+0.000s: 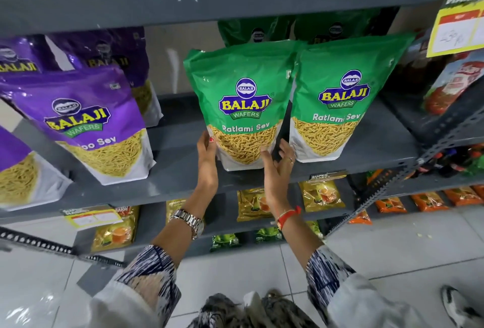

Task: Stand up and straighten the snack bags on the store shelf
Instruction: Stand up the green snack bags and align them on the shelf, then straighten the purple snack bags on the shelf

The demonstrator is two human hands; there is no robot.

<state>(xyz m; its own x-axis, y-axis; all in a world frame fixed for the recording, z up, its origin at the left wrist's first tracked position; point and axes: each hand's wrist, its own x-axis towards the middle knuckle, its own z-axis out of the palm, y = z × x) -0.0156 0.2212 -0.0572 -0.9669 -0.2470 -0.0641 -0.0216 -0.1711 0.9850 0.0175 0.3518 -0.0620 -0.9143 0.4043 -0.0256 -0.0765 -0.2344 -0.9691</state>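
Note:
A green Ratlami Sev bag stands upright on the grey shelf, leaning slightly left. My left hand presses against its lower left edge and my right hand cups its lower right corner, so both hands grip the bag's base. A second green bag stands upright just to its right, touching it. More green bags stand behind. Purple sev bags stand tilted at the left of the same shelf.
A bare stretch of shelf lies between the purple and green bags. Red packets and a yellow price tag are at the right. Lower shelves hold small yellow, green and orange packets. Another shelf board runs overhead.

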